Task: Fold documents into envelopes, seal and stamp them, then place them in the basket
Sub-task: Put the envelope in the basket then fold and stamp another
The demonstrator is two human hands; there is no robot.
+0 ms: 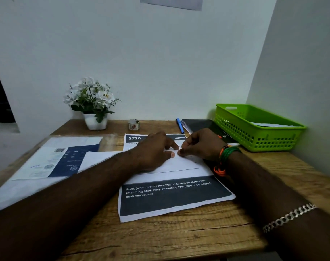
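Nearest, at 6 o'clock on the wooden desk (179, 238), lies a printed sheet (175, 196) with a dark band of white lettering. On top of it, just beyond, rests a white envelope (179, 163), its far edge meeting both hands. The left hand (153, 151) lies on the envelope's 9 o'clock side, palm down, thumb and forefinger stretched toward the middle and pressing the paper. The right hand (200, 146), at the envelope's 2 o'clock corner, has its fingers curled and its thumb tip pinching the envelope's edge, almost touching the left thumb. At 9 o'clock lie a blue-and-white packet (53, 161) and a plain sheet. Farther off, at 2 o'clock, stands the green basket (258, 136) with white paper inside, well apart from the hands. At 12 o'clock lie a blue pen (179, 125) and a tape roll (133, 124); at 11 o'clock stands a flower pot (94, 102).
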